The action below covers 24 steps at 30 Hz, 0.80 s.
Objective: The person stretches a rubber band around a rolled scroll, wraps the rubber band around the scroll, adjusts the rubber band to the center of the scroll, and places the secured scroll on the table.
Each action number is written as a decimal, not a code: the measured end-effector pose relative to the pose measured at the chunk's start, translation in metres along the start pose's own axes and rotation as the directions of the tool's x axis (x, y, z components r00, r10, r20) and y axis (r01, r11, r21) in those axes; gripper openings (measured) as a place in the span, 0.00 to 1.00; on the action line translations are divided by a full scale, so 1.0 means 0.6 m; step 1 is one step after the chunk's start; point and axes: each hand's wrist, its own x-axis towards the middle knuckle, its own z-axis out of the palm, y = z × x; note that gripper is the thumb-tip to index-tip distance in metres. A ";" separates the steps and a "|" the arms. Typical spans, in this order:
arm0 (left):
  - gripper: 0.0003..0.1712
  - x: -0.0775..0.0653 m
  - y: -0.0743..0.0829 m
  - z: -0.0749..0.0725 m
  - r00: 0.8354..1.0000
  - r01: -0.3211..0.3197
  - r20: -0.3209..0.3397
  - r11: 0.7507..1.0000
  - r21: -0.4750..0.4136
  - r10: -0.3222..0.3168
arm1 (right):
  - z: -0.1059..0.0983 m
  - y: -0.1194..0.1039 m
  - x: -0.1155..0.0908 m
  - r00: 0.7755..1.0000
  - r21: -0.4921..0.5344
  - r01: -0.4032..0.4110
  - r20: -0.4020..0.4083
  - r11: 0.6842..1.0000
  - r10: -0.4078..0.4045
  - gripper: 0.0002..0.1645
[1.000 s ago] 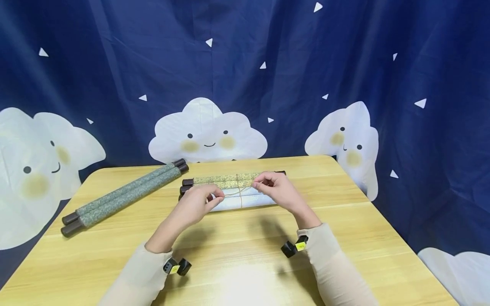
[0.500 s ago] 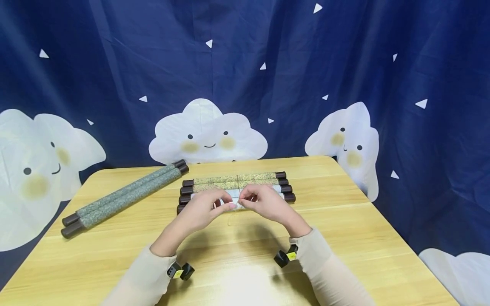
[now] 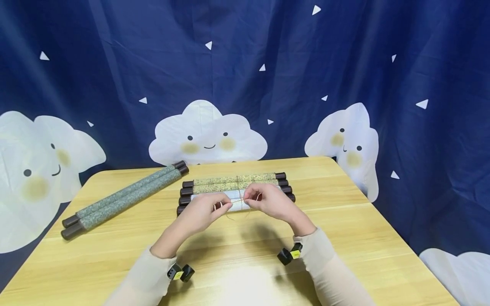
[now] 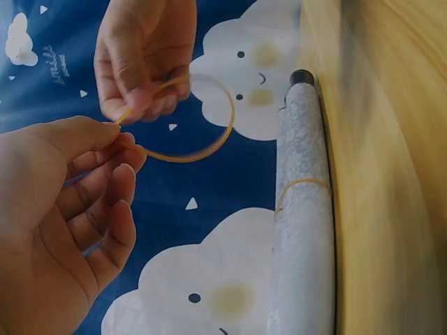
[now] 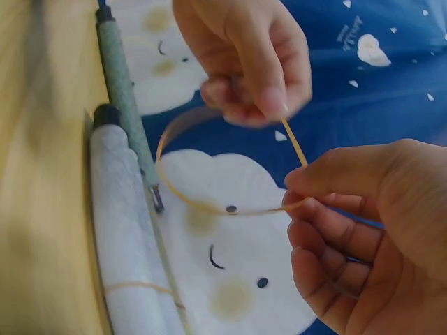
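Both hands work over a row of patterned scrolls with dark brown knobs. My left hand (image 3: 204, 209) pinches a thin yellow cord (image 4: 183, 160) between thumb and fingers. Facing it, my right hand (image 3: 272, 202) pinches the same cord a short way off. Between the hands the cord bows into a loop in both wrist views, and loose ends hang at the near side in the head view. Nearest below lie white rolls (image 3: 233, 194), partly hidden by the hands. Behind them are two yellow rolls (image 3: 214, 183). A thin band (image 4: 307, 181) circles the front white roll.
A pair of green scrolls (image 3: 130, 196) with dark knobs lies slanted at the left of the wooden table (image 3: 344, 255). Behind the table hangs a dark blue curtain (image 3: 245, 85) with white clouds and triangles.
Both hands have come nearer the person and closer together, then parted slightly, drawing the cord between them. The yellow rolls and right-end knobs have come into fuller view.
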 end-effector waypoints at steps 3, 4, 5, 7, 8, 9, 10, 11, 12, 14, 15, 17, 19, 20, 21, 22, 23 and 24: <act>0.05 0.000 -0.006 -0.008 1.000 0.006 -0.020 1.000 0.010 -0.006 | -0.015 0.009 -0.002 0.999 -0.006 -0.018 -0.035 1.000 0.017 0.03; 0.05 -0.001 -0.007 -0.010 1.000 0.008 -0.028 1.000 0.014 -0.007 | -0.020 0.012 -0.002 0.999 -0.004 -0.021 -0.048 1.000 0.021 0.02; 0.05 -0.001 -0.009 -0.013 0.999 0.008 -0.036 1.000 0.018 -0.008 | -0.024 0.016 -0.003 0.998 0.000 -0.025 -0.060 1.000 0.025 0.02; 0.05 -0.001 -0.012 -0.017 0.999 0.009 -0.043 1.000 0.028 -0.008 | -0.033 0.023 -0.004 0.996 0.001 -0.035 -0.082 0.999 0.035 0.02; 0.05 -0.001 -0.014 -0.018 0.999 0.012 -0.042 1.000 0.029 -0.011 | -0.037 0.025 -0.005 0.995 -0.009 -0.042 -0.089 0.999 0.041 0.01; 0.05 -0.001 -0.014 -0.020 0.999 0.014 -0.039 0.999 0.029 -0.013 | -0.040 0.027 -0.006 0.995 -0.020 -0.049 -0.091 0.999 0.047 0.02; 0.04 -0.002 -0.015 -0.021 0.999 0.016 -0.032 0.999 0.029 -0.015 | -0.043 0.029 -0.007 0.994 -0.037 -0.057 -0.092 0.998 0.053 0.02; 0.04 -0.002 -0.016 -0.020 1.000 0.019 -0.024 0.999 0.031 -0.018 | -0.045 0.030 -0.007 0.994 -0.055 -0.062 -0.091 0.997 0.057 0.03; 0.04 -0.001 -0.016 -0.020 1.000 0.023 -0.012 0.999 0.032 -0.022 | -0.047 0.031 -0.008 0.994 -0.071 -0.065 -0.089 0.995 0.059 0.04; 0.04 -0.001 -0.017 -0.016 0.999 0.032 0.013 0.999 0.041 -0.032 | -0.050 0.031 -0.008 0.996 -0.077 -0.053 -0.081 0.996 0.047 0.04; 0.05 -0.001 -0.018 -0.014 0.999 0.033 0.028 0.998 0.046 -0.034 | -0.051 0.030 -0.009 0.996 -0.060 -0.050 -0.082 0.997 0.045 0.05; 0.06 -0.001 -0.020 -0.007 0.998 0.029 0.059 0.998 0.060 -0.032 | -0.053 0.030 -0.009 0.995 -0.004 -0.043 -0.092 0.999 0.043 0.06; 0.07 -0.001 -0.021 -0.001 0.996 0.016 0.089 0.998 0.060 -0.022 | -0.056 0.030 -0.011 0.993 0.081 -0.040 -0.107 0.996 0.049 0.07; 0.08 -0.002 -0.021 0.002 0.995 0.010 0.103 0.999 0.054 -0.015 | -0.057 0.029 -0.012 0.992 0.142 -0.043 -0.112 0.989 0.059 0.07; 0.09 -0.002 -0.021 0.004 0.993 0.002 0.115 0.999 0.046 -0.007 | -0.058 0.031 -0.012 0.991 0.207 -0.039 -0.116 0.977 0.065 0.07; 0.09 -0.002 -0.020 0.006 0.992 -0.005 0.124 0.999 0.033 0.001 | -0.058 0.031 -0.013 0.991 0.270 -0.036 -0.118 0.962 0.070 0.07; 0.10 -0.002 -0.020 0.007 0.991 -0.012 0.134 1.000 0.020 0.009 | -0.059 0.032 -0.013 0.990 0.328 -0.030 -0.121 0.944 0.074 0.07; 0.11 -0.002 -0.019 0.008 0.990 -0.014 0.141 1.000 0.009 0.013 | -0.060 0.033 -0.013 0.990 0.381 -0.018 -0.121 0.924 0.070 0.07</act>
